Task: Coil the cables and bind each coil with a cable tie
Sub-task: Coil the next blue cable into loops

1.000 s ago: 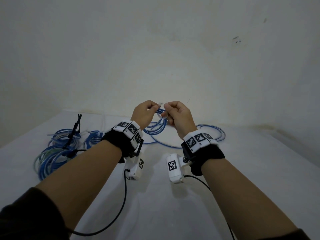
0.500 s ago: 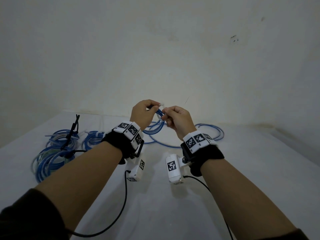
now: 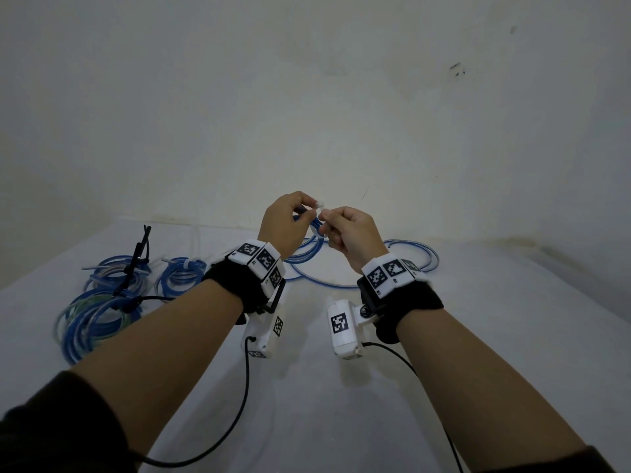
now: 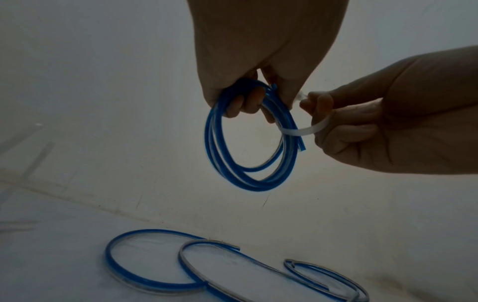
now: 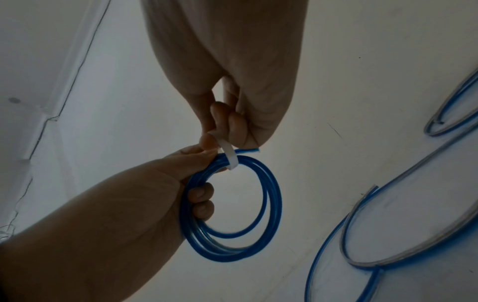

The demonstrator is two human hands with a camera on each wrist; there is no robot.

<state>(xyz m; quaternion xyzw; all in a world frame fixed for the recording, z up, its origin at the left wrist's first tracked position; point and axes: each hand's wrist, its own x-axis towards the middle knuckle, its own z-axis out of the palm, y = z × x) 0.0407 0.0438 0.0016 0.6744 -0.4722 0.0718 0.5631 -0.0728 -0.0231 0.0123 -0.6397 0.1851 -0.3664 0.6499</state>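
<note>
A small coil of blue cable (image 4: 248, 179) (image 5: 269, 214) hangs in the air above the table, gripped at its top by my left hand (image 3: 290, 220) (image 4: 245, 102). A white cable tie (image 4: 305, 130) (image 5: 230, 155) (image 3: 319, 233) loops round the coil's strands. My right hand (image 3: 345, 230) (image 5: 227, 122) pinches the tie just beside the left hand. The tie's head (image 3: 321, 203) shows between the two hands' fingertips.
Loose blue cables (image 3: 403, 264) (image 4: 155, 265) (image 5: 388, 245) lie uncoiled on the white table (image 3: 341, 404) under and behind my hands. Bound blue coils (image 3: 99, 315) and black cable ties (image 3: 136, 261) lie at the left. A wall stands close behind.
Both hands have risen slightly with the coil. The right hand has worked the white tie round the strands, and the tie's head now shows between the fingertips.
</note>
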